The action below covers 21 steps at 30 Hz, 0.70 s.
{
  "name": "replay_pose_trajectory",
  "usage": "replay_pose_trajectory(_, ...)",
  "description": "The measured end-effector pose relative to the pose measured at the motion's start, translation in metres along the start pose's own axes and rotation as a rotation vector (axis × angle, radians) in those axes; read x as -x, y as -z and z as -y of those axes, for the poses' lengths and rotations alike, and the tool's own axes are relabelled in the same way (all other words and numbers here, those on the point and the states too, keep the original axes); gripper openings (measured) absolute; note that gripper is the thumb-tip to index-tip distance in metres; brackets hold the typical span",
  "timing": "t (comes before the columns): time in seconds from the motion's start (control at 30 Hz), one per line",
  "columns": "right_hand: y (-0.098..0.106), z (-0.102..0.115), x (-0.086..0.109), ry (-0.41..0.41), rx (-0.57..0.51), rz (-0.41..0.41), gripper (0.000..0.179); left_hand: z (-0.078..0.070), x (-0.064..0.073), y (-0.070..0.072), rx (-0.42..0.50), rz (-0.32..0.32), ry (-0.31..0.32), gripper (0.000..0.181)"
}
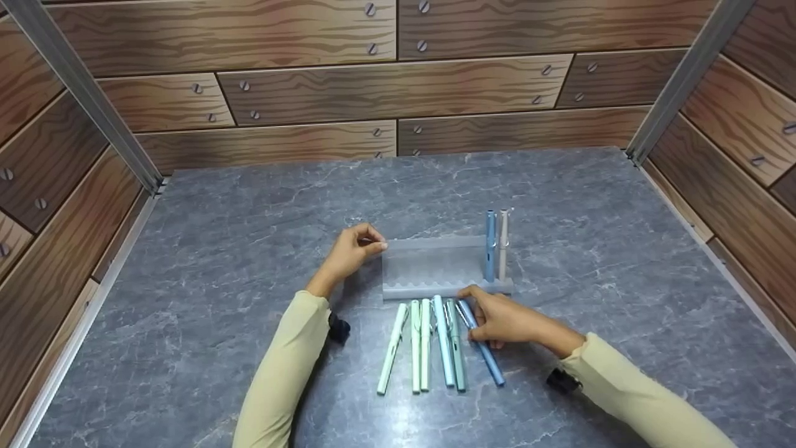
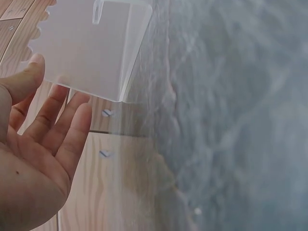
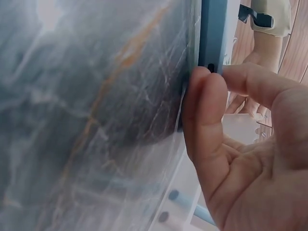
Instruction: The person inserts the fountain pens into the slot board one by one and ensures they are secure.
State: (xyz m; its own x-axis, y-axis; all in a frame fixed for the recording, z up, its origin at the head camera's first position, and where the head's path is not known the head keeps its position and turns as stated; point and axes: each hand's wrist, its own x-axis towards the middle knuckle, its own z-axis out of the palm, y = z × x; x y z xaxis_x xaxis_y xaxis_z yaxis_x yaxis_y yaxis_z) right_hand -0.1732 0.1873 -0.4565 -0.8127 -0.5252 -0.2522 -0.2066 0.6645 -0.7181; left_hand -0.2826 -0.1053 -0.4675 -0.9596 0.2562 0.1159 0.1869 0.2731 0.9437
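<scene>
A clear plastic pen stand (image 1: 429, 264) with a notched front ledge stands mid-table. At its right end a blue pen (image 1: 490, 249) and a greyish-white pen (image 1: 503, 252) stand upright. My left hand (image 1: 354, 254) pinches the stand's upper left corner; in the left wrist view the thumb and fingers lie on either side of the clear panel (image 2: 86, 53). In front of the stand, my right hand (image 1: 507, 318) pinches another blue pen (image 1: 491, 366) between thumb and fingers. That pen slants at the right end of a row of pens; the right wrist view shows its barrel (image 3: 213, 33) close up.
Left of the held pen lie a teal pen (image 1: 458, 358), a light blue pen (image 1: 444, 345) and several light green pens (image 1: 392, 351). The grey marbled table (image 1: 249, 218) is bounded by wood-patterned walls (image 1: 311, 93) and metal posts (image 1: 102, 102).
</scene>
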Motion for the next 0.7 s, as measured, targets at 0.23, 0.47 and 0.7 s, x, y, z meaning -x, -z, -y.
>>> replay_pose_trajectory(0.23,0.0022,-0.0028,0.0018,0.043,0.041,0.004,0.066,-0.0015,0.0015,-0.0005,-0.037,0.047,-0.054,0.009)
replay_pose_trajectory(0.47,0.0053,-0.0012,0.0047,0.042,0.024,0.026,0.067,-0.0028,0.0018,-0.0024,-0.065,0.055,-0.074,0.012)
replay_pose_trajectory(0.7,0.0088,-0.0004,0.0059,0.026,-0.036,0.046,0.067,-0.0044,0.0002,-0.0049,0.027,0.087,-0.090,0.013)
